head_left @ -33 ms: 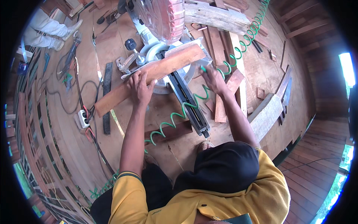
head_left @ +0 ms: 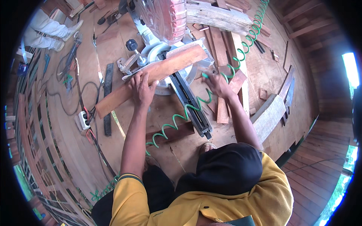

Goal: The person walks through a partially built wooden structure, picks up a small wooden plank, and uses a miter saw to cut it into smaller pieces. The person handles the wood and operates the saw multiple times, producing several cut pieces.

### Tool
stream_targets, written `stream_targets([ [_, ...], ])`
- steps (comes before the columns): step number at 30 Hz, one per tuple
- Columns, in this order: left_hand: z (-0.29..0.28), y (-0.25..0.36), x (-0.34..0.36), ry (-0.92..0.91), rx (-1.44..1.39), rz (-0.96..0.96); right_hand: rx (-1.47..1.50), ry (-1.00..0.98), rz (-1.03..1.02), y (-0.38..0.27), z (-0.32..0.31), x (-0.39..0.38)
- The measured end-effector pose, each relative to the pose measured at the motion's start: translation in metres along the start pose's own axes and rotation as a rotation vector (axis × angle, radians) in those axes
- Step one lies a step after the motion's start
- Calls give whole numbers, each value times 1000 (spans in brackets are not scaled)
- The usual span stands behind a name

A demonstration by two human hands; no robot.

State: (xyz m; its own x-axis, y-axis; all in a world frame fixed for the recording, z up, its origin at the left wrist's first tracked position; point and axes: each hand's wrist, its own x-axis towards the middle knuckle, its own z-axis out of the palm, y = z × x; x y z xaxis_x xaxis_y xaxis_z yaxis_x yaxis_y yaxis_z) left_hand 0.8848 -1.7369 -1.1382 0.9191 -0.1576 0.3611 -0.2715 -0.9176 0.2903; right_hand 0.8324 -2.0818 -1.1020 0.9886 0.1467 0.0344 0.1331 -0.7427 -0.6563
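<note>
A reddish-brown wooden board [head_left: 177,64] lies slantwise across the bed of a mitre saw [head_left: 154,55], its left end reaching out past the machine. My left hand [head_left: 142,89] grips this board near its middle, fingers over the top and thumb at the near edge. Right of the saw, my right hand [head_left: 219,86] is closed on a green coiled air hose [head_left: 174,123]; a green end of it sticks out by the fingers. Above the board hangs the saw's clear blade guard [head_left: 162,20]. The saw's black slotted arm [head_left: 191,107] extends toward my knees.
Wood offcuts [head_left: 222,109] and a thick pale block [head_left: 268,115] lie to the right. A weathered beam [head_left: 218,18] rests behind the saw. Left are a white socket strip [head_left: 83,120], cables, a dark strip [head_left: 108,100] and an angle grinder [head_left: 71,52]. Another person's legs [head_left: 49,30] show at far left.
My right hand has shifted slightly down and toward me with the green hose, whose coils moved along. My left hand and the board stay in place.
</note>
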Motion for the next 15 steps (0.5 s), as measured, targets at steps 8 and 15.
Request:
stream_targets([
  [8,0,-2,5,-102,49,39,-41,-589,155,-18,-31,-176],
  [15,14,-7,11,8,11,63,-598,-41,-100,24,7,-237],
])
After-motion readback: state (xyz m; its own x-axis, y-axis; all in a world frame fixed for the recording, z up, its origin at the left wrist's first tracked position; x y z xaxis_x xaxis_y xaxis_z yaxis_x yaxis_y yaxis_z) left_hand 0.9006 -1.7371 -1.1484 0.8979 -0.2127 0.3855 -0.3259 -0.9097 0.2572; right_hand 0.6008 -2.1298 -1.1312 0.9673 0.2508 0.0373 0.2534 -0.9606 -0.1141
